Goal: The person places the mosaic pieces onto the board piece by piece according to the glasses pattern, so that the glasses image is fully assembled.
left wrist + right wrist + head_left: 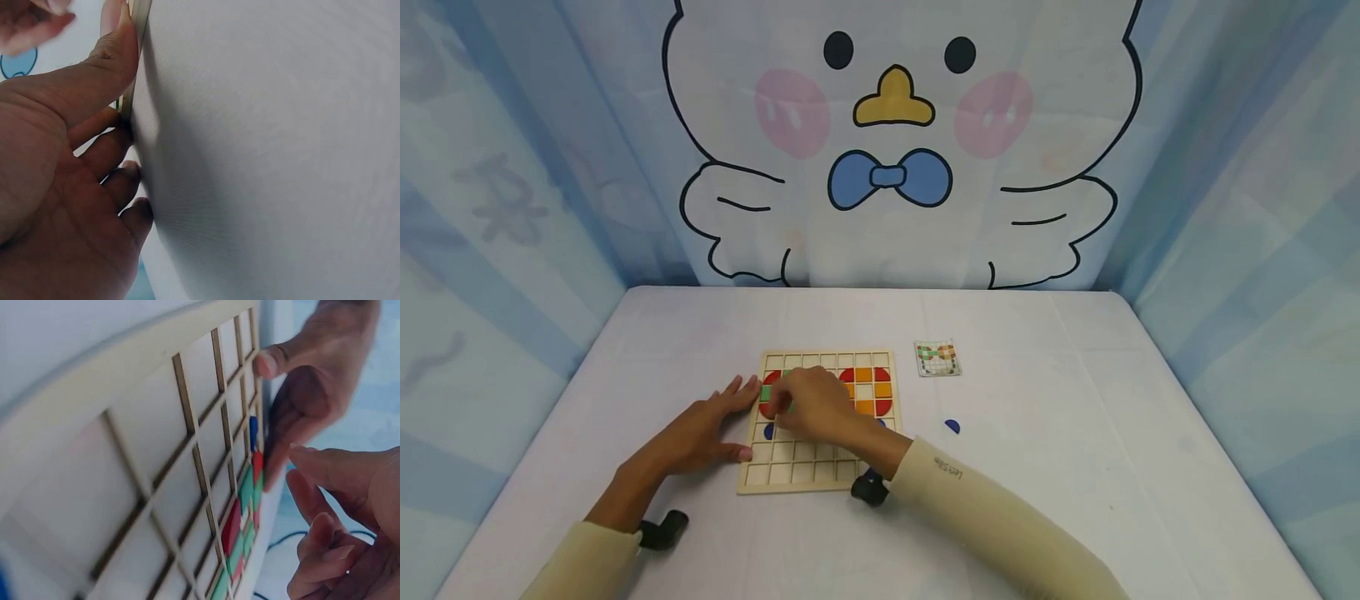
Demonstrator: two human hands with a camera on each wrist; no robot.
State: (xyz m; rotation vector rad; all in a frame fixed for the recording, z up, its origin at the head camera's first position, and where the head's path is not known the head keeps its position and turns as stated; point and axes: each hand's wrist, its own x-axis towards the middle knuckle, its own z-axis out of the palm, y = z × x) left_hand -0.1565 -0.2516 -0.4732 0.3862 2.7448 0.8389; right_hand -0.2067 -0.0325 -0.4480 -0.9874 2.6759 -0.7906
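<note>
A wooden grid board point(801, 477) lies on the table, with red and green pieces point(231, 526) toward its left and red and orange pieces point(865, 407) toward its right. My left hand point(709, 429) rests at the board's left edge, fingers spread and thumb touching the frame. Over the left part of the grid hovers my right hand point(816, 404), fingers loosely bent. In the right wrist view its thumb and forefinger stand apart with nothing between them. Below the red and green pieces, a blue piece point(769, 431) sits in a cell. The right hand and wrist hide the middle cells.
Right of the board, a loose blue half-round piece point(952, 427) lies on the white table point(1060, 467). A small pattern card point(937, 358) is beyond it, near the board's upper right corner. Printed curtains point(1247, 250) stand behind and at both sides.
</note>
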